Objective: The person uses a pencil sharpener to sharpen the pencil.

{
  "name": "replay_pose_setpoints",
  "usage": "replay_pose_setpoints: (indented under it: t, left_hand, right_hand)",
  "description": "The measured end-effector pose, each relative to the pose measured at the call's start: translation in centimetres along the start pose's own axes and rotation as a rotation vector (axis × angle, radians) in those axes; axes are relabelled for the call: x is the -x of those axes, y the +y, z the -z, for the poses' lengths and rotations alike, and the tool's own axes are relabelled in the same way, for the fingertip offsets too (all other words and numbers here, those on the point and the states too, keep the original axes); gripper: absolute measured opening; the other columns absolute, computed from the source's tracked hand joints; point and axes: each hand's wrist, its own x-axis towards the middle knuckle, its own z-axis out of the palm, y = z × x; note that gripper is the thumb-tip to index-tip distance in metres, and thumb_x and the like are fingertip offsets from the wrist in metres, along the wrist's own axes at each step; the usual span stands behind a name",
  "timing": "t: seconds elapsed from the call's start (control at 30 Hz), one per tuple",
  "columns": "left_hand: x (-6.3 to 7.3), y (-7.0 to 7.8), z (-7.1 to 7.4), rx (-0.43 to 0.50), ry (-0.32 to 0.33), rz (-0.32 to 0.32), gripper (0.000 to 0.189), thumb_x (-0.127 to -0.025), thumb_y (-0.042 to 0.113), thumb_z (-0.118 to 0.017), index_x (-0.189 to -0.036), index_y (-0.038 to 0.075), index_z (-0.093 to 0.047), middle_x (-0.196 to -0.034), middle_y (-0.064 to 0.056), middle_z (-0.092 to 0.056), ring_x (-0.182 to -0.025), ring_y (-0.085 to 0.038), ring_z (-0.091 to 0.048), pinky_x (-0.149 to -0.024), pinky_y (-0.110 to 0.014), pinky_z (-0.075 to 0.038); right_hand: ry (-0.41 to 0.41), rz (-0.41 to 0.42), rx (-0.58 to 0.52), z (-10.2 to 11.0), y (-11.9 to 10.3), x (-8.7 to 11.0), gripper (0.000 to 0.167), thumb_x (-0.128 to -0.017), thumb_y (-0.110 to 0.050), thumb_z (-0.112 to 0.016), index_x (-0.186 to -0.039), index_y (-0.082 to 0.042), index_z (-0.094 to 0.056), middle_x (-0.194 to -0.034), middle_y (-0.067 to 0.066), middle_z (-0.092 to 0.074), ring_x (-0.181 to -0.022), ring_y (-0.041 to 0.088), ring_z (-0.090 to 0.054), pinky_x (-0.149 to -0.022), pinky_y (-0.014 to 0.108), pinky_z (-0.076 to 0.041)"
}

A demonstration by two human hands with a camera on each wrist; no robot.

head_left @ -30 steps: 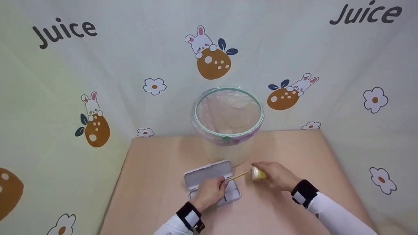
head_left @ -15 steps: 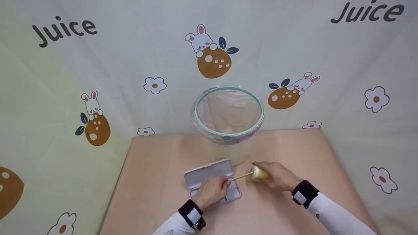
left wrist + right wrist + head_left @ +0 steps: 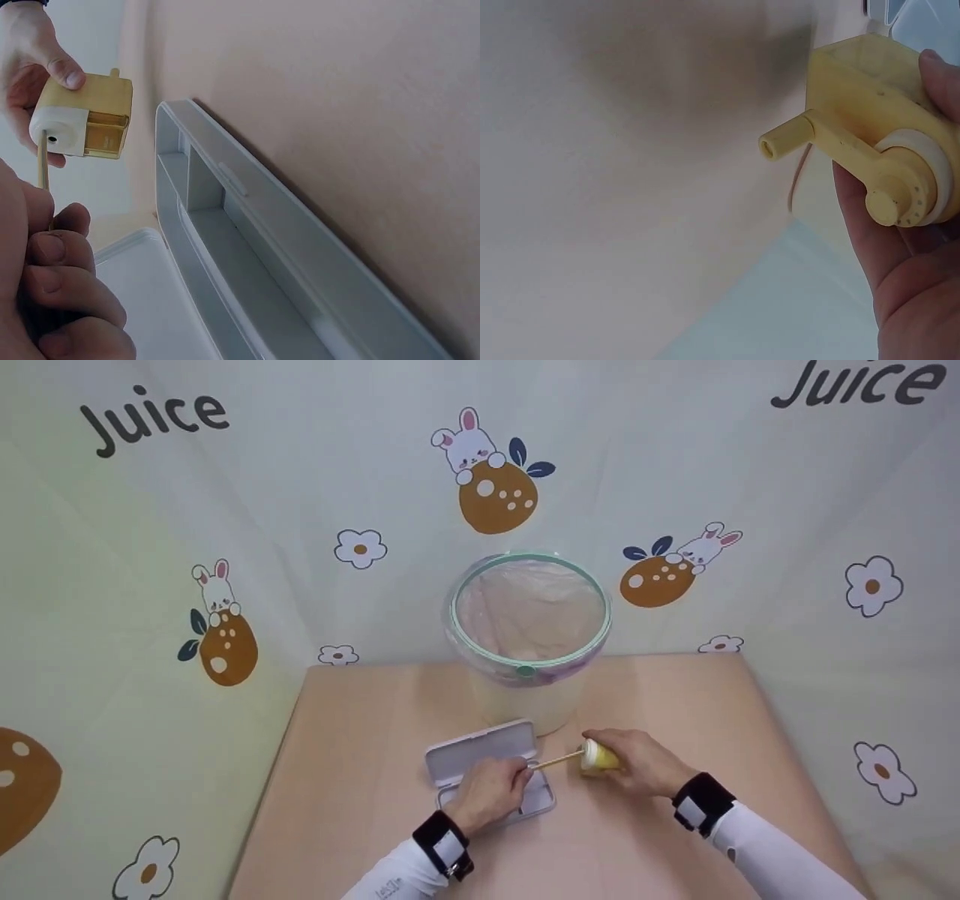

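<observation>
Over the case (image 3: 457,757), the left hand (image 3: 486,796) pinches the pencil (image 3: 557,760) with its fingers; right of the case, the right hand (image 3: 646,765) grips the sharpener (image 3: 603,755). Align the tip (image 3: 43,136) squarely with the hole (image 3: 52,139) before pushing.

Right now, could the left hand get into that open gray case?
Probably yes: the gray case lies open beneath the left hand, its lid raised. The hand pinches a thin stick, though, and might need to release it.

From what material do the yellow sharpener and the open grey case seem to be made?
Yellow sharpener: probably hard plastic, softly glossy; its amber compartment looks see-through. Open grey case: likely smooth, satin plastic, judging by rounded, moulded-looking corners.
</observation>
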Motion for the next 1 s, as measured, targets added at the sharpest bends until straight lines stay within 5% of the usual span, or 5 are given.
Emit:
replay_pose_setpoints:
  t: [0.23,0.57,1.0]
  left_hand:
    - [-0.1,-0.7,-0.1,0.009,-0.01,-0.034,0.032,-0.111,0.028,-0.067,-0.08,0.019,-0.066,-0.063,0.011,-0.053,-0.059,-0.003,-0.046,-0.057,-0.022,-0.033]
    - [-1.1,-1.1,-0.3,-0.141,-0.03,-0.1,0.027,-0.11,0.033,-0.068,-0.087,0.022,-0.072,-0.066,0.007,-0.063,-0.06,-0.007,-0.055,-0.055,-0.029,-0.042]
    - [-1.4,-0.9,-1.9,-0.164,0.008,-0.156,0.013,-0.105,0.033,-0.076,-0.095,0.026,-0.081,-0.077,0.01,-0.076,-0.068,-0.009,-0.069,-0.06,-0.03,-0.052]
  right_hand:
    - [-0.025,0.002,0.007,-0.1,-0.1,-0.4,0.063,-0.093,-0.005,-0.088,-0.151,-0.008,-0.066,-0.142,0.011,-0.079,-0.128,0.033,-0.078,-0.112,0.055,-0.061]
    - [-0.122,-0.012,0.026,0.2,-0.4,-0.6,0.057,-0.095,-0.006,-0.087,-0.148,-0.01,-0.069,-0.142,0.008,-0.079,-0.129,0.031,-0.077,-0.113,0.055,-0.061]
    - [-0.177,0.055,0.03,-0.9,-0.6,-1.1,0.049,-0.09,-0.009,-0.091,-0.136,-0.009,-0.075,-0.12,0.0,-0.084,-0.105,0.014,-0.077,-0.097,0.044,-0.067]
